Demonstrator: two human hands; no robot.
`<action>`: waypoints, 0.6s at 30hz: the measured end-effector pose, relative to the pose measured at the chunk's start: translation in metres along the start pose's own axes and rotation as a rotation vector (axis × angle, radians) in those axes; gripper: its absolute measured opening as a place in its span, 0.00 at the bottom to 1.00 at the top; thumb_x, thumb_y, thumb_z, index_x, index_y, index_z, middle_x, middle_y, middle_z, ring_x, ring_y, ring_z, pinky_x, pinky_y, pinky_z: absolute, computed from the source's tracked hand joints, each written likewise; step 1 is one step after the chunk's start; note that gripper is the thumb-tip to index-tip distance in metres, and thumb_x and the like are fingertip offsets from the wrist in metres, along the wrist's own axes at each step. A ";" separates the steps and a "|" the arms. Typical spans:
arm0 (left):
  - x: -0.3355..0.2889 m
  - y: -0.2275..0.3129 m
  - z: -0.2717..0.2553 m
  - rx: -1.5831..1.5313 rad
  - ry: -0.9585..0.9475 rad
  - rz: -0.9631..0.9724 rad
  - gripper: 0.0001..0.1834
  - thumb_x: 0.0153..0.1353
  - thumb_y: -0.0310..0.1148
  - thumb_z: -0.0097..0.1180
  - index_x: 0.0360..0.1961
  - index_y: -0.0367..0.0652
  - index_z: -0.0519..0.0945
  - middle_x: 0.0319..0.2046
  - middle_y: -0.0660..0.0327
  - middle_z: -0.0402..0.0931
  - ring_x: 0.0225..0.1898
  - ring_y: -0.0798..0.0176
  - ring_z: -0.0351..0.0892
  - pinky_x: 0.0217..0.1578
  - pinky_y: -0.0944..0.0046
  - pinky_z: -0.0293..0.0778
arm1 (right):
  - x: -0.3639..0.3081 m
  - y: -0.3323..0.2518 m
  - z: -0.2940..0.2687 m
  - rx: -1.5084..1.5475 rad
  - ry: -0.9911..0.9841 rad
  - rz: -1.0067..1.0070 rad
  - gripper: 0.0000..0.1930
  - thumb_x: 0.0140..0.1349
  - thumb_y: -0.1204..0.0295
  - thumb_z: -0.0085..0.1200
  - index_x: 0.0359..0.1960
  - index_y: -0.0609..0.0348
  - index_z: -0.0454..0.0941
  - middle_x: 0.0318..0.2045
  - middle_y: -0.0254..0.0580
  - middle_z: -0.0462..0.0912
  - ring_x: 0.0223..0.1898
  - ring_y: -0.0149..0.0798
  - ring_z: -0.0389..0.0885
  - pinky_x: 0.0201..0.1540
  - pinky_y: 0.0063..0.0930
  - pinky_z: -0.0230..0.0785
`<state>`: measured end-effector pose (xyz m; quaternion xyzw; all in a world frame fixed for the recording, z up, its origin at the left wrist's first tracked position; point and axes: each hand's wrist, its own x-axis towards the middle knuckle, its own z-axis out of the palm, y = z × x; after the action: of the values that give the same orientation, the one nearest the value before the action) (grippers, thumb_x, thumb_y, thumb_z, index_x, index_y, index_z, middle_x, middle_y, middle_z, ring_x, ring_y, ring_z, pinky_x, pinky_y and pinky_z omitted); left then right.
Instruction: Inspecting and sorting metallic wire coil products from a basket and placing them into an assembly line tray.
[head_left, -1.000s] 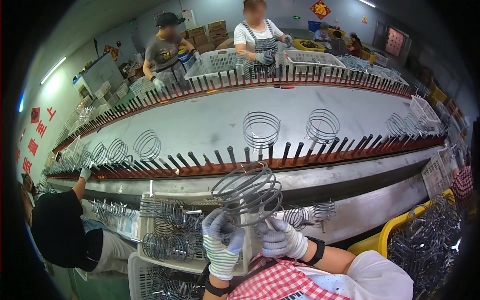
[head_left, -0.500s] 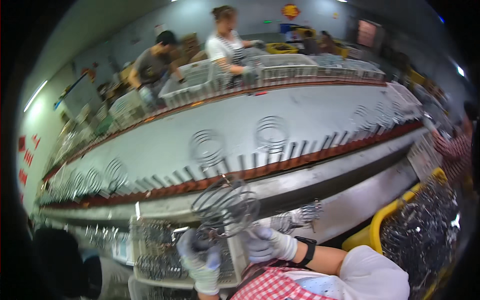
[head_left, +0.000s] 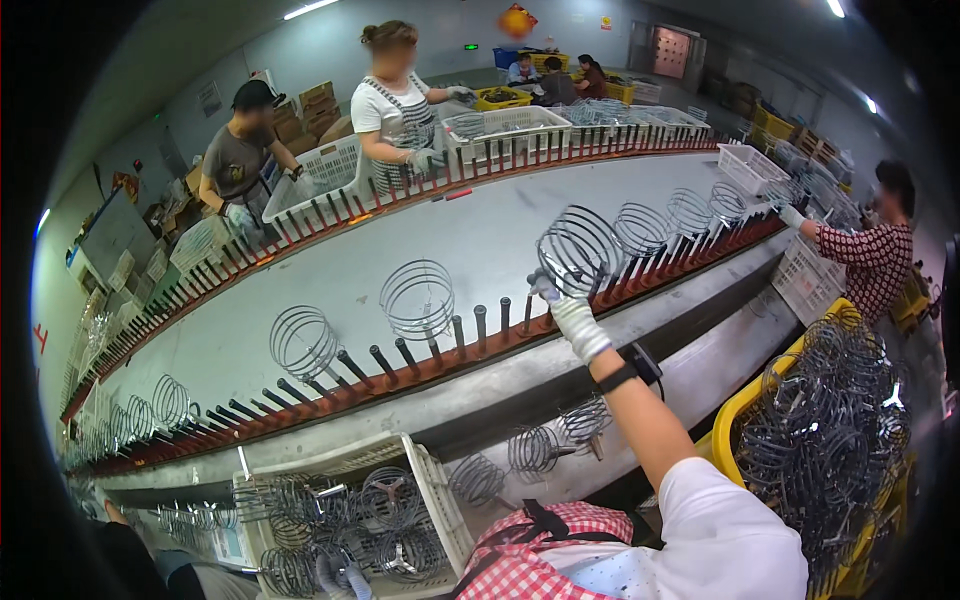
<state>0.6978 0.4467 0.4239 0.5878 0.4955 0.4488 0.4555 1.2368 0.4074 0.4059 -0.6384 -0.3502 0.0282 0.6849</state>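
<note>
My right hand (head_left: 572, 318), in a white-and-grey glove, reaches over the near row of dark upright pegs (head_left: 481, 328). Its fingers are closed at the base of a spiral wire coil (head_left: 580, 250), which stands tilted above the pegs; whether it sits on one is hidden. Low in the picture, my left hand (head_left: 340, 578) shows only as grey gloved fingers over a white crate (head_left: 428, 490) of similar coils; its grip cannot be made out. Two more coils, a nearer one (head_left: 417, 300) and a lower one (head_left: 303, 342), stand on pegs to the left.
A long pale table (head_left: 340, 255) has pegs along both edges. Loose coils (head_left: 533, 450) lie on the metal ledge below. At right stands a yellow bin (head_left: 728, 440) heaped with coils. Co-workers stand across the table and at the far right (head_left: 865, 235), beside white crates (head_left: 510, 128).
My right hand has moved from in front of me up and forward to the pegs, with a coil. My left hand has dropped to the crate. The view has shifted.
</note>
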 end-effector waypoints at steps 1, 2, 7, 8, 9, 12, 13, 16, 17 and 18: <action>-0.002 -0.007 -0.003 0.057 0.004 0.016 0.26 0.59 0.29 0.50 0.58 0.37 0.60 0.48 0.55 0.66 0.44 0.62 0.67 0.44 0.66 0.68 | 0.007 0.019 0.007 0.100 -0.005 0.068 0.09 0.61 0.70 0.47 0.37 0.62 0.76 0.33 0.39 0.79 0.34 0.31 0.74 0.38 0.24 0.67; -0.003 -0.011 -0.005 0.113 0.005 0.031 0.26 0.59 0.29 0.50 0.58 0.38 0.60 0.49 0.55 0.65 0.46 0.62 0.67 0.45 0.66 0.68 | 0.013 0.038 0.013 0.196 -0.009 0.138 0.08 0.60 0.72 0.46 0.37 0.61 0.76 0.33 0.40 0.79 0.33 0.31 0.73 0.37 0.24 0.67; -0.014 -0.009 -0.007 0.019 0.101 -0.090 0.25 0.58 0.29 0.50 0.57 0.38 0.62 0.49 0.52 0.67 0.47 0.62 0.67 0.45 0.67 0.67 | 0.027 0.087 0.049 -0.071 -0.031 0.220 0.09 0.59 0.73 0.48 0.41 0.60 0.74 0.34 0.38 0.77 0.31 0.30 0.71 0.34 0.24 0.66; -0.009 -0.027 -0.011 0.029 0.125 -0.100 0.25 0.58 0.29 0.50 0.57 0.38 0.62 0.49 0.52 0.67 0.47 0.62 0.67 0.45 0.67 0.67 | 0.026 0.089 0.059 0.023 -0.040 0.182 0.12 0.58 0.71 0.50 0.42 0.62 0.72 0.34 0.40 0.77 0.31 0.31 0.72 0.33 0.27 0.66; -0.010 -0.061 -0.035 -0.018 0.175 -0.125 0.27 0.57 0.29 0.50 0.58 0.38 0.60 0.46 0.56 0.67 0.37 0.69 0.65 0.35 0.71 0.65 | 0.005 0.046 0.104 -0.017 -0.126 0.194 0.13 0.59 0.71 0.45 0.46 0.56 0.71 0.34 0.30 0.73 0.32 0.28 0.68 0.36 0.24 0.65; -0.009 -0.066 -0.037 -0.149 0.183 -0.139 0.32 0.52 0.26 0.48 0.59 0.32 0.55 0.39 0.59 0.66 0.23 0.75 0.63 0.23 0.76 0.63 | -0.006 0.012 0.103 -0.575 -0.179 0.232 0.16 0.58 0.66 0.44 0.41 0.63 0.76 0.34 0.59 0.79 0.37 0.55 0.77 0.41 0.38 0.66; -0.003 -0.071 -0.037 -0.102 0.155 -0.126 0.30 0.54 0.24 0.48 0.59 0.34 0.56 0.42 0.57 0.67 0.23 0.75 0.64 0.21 0.75 0.63 | -0.004 0.014 0.097 -0.581 -0.147 0.078 0.15 0.58 0.64 0.44 0.40 0.61 0.77 0.34 0.57 0.79 0.36 0.56 0.76 0.40 0.40 0.67; 0.009 -0.088 -0.048 -0.109 0.171 -0.241 0.25 0.57 0.23 0.46 0.57 0.38 0.61 0.41 0.58 0.68 0.23 0.74 0.66 0.20 0.74 0.64 | 0.005 0.049 0.113 -0.863 -0.209 -0.147 0.13 0.57 0.63 0.49 0.34 0.59 0.77 0.31 0.55 0.79 0.32 0.58 0.75 0.36 0.44 0.66; 0.011 -0.089 -0.050 -0.056 0.166 -0.252 0.22 0.57 0.27 0.48 0.54 0.38 0.64 0.36 0.61 0.69 0.23 0.75 0.65 0.20 0.75 0.65 | 0.001 0.054 0.125 -0.846 -0.232 -0.148 0.13 0.57 0.63 0.49 0.34 0.59 0.77 0.31 0.55 0.79 0.32 0.58 0.75 0.36 0.44 0.66; 0.016 -0.087 -0.047 -0.013 0.145 -0.258 0.20 0.57 0.31 0.50 0.51 0.37 0.67 0.32 0.63 0.71 0.23 0.76 0.65 0.20 0.76 0.65 | 0.000 0.064 0.130 -0.793 -0.221 -0.207 0.12 0.57 0.63 0.49 0.34 0.59 0.77 0.31 0.54 0.79 0.33 0.58 0.75 0.36 0.44 0.66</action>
<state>0.6385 0.4755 0.3484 0.4822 0.5958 0.4310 0.4762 1.1962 0.5301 0.3415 -0.8071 -0.4674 -0.1095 0.3437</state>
